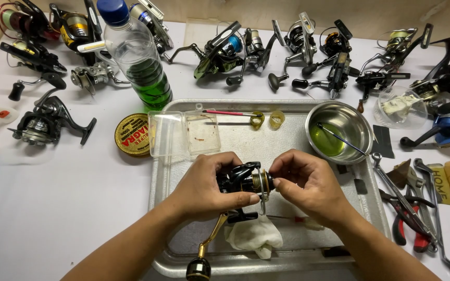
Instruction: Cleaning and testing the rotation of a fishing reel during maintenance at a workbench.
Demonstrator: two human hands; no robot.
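Head view: both hands (256, 182) clenched on reel (243, 182) over tray (287, 140) (bowl (339, 117) of green liquid).

A metal tray (162, 171) sits at the table's (53, 208) near edge, middle. Over it, both hands (204, 187) (308, 182) hold a fishing reel (243, 182), with a rag (251, 237) below. A bowl (339, 127) occupies the tray's far right corner and an open plastic box (183, 132) its far left. A bottle (139, 60) stands behind the box. More reels (246, 49) line the far edge; pliers and wrenches (407, 208) lie right of the tray.
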